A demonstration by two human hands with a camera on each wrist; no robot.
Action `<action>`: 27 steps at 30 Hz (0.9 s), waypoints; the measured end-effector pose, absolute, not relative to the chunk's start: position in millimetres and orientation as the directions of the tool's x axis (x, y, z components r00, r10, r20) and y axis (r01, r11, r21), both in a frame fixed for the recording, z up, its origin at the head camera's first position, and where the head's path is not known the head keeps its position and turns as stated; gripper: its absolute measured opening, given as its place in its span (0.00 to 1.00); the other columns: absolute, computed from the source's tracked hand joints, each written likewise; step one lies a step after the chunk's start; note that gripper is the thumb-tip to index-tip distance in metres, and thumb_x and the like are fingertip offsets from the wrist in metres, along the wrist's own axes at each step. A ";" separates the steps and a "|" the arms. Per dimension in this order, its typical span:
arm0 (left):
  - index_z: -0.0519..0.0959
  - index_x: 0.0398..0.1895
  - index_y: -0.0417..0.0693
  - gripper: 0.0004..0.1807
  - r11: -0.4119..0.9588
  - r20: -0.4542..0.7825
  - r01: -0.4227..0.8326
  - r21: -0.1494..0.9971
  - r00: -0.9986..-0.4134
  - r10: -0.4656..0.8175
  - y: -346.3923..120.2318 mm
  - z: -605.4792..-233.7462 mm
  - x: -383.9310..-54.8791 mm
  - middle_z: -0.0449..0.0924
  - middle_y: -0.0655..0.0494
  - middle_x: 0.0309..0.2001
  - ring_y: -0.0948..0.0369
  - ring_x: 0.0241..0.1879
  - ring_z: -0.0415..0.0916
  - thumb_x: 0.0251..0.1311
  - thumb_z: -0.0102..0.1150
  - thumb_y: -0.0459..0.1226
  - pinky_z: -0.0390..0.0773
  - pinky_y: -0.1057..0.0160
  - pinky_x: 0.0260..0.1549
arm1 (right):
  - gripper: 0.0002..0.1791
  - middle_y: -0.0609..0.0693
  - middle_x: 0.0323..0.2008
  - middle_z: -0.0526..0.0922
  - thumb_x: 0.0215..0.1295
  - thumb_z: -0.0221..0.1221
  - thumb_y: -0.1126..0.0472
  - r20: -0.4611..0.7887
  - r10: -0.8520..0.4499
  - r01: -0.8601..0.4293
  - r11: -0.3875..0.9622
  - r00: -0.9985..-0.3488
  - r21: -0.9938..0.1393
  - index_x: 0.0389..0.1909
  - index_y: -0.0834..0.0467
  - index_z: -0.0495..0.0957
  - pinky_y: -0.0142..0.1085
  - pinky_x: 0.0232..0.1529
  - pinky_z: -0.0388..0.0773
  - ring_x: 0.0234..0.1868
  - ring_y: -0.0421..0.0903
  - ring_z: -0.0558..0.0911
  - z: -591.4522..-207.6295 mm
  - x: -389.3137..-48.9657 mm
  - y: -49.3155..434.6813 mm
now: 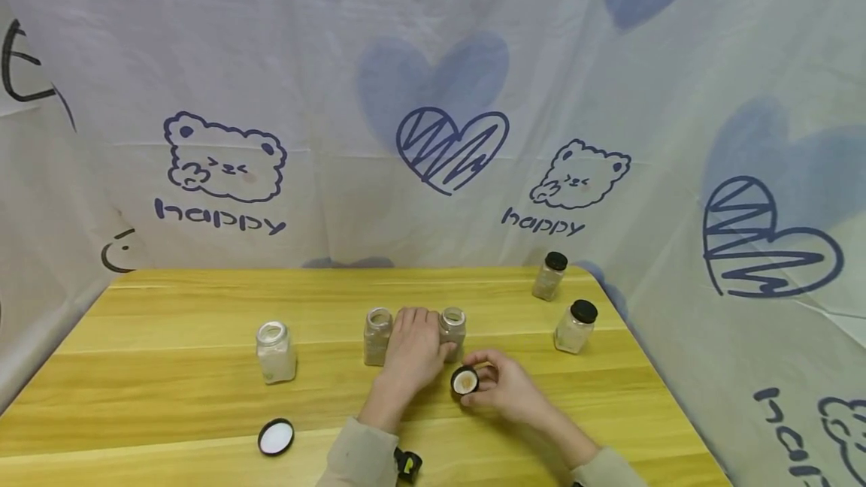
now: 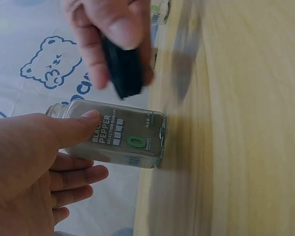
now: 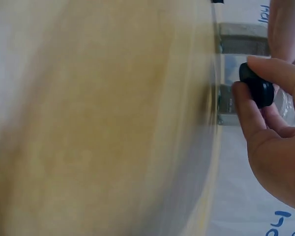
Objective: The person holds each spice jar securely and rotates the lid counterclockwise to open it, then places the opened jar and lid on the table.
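My left hand (image 1: 414, 348) grips an uncapped square glass jar (image 1: 453, 331) that stands on the table. Its label reads BLACK PEPPER in the left wrist view, where the thumb lies across the front and the lower fingers stretch out beside the jar (image 2: 120, 135). Just in front of that jar, my right hand (image 1: 507, 391) pinches a round black lid (image 1: 465, 382) between thumb and fingers. The lid is tilted, its pale, brown-stained inside facing the head camera, and it is apart from the jar. A second uncapped jar (image 1: 377, 338) of greyish powder stands left of my left hand.
An open jar (image 1: 276, 358) of pale powder stands further left on the wooden table (image 1: 169, 367). A loose lid (image 1: 276, 437) lies in front of it, white inside up. Two black-capped jars (image 1: 549, 278) stand at the right. A printed cloth (image 1: 325, 96) hangs behind the table.
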State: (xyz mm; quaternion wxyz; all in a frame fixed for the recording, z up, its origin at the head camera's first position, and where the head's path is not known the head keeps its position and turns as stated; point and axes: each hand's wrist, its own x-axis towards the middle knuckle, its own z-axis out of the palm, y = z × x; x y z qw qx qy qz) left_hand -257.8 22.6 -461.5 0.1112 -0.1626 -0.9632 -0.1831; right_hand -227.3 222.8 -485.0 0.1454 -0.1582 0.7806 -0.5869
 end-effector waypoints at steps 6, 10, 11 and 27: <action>0.78 0.53 0.38 0.26 0.881 0.280 0.360 0.307 -0.919 0.277 22.0 -462.9 -258.4 0.80 0.46 0.49 0.47 0.59 0.73 0.66 0.69 0.51 0.64 0.47 0.72 | 0.30 0.63 0.53 0.82 0.54 0.73 0.78 -0.042 -0.492 -0.147 0.340 -0.870 -0.929 0.59 0.75 0.73 0.33 0.52 0.84 0.54 0.57 0.84 -487.6 -225.4 218.2; 0.78 0.54 0.38 0.27 0.879 0.275 0.359 0.314 -0.920 0.278 21.7 -463.0 -258.3 0.80 0.45 0.50 0.47 0.60 0.72 0.67 0.69 0.51 0.63 0.47 0.73 | 0.28 0.61 0.54 0.83 0.55 0.75 0.73 -0.008 -0.534 -0.254 0.415 -0.846 -0.874 0.57 0.70 0.78 0.38 0.56 0.83 0.53 0.56 0.83 -488.8 -226.8 216.8; 0.78 0.54 0.38 0.26 0.878 0.274 0.360 0.315 -0.921 0.278 21.5 -462.9 -258.1 0.80 0.45 0.50 0.46 0.60 0.72 0.67 0.69 0.51 0.63 0.47 0.74 | 0.27 0.60 0.54 0.83 0.55 0.75 0.72 -0.004 -0.542 -0.273 0.430 -0.841 -0.861 0.57 0.69 0.78 0.39 0.56 0.83 0.53 0.55 0.83 -489.0 -227.2 216.5; 0.77 0.56 0.36 0.29 0.878 0.289 0.363 0.313 -0.917 0.276 22.4 -461.0 -255.6 0.79 0.44 0.52 0.45 0.61 0.72 0.67 0.69 0.50 0.62 0.46 0.74 | 0.32 0.55 0.56 0.82 0.52 0.77 0.68 0.042 -0.593 -0.415 0.509 -0.804 -0.754 0.60 0.65 0.79 0.43 0.62 0.80 0.56 0.54 0.81 -486.3 -223.7 215.9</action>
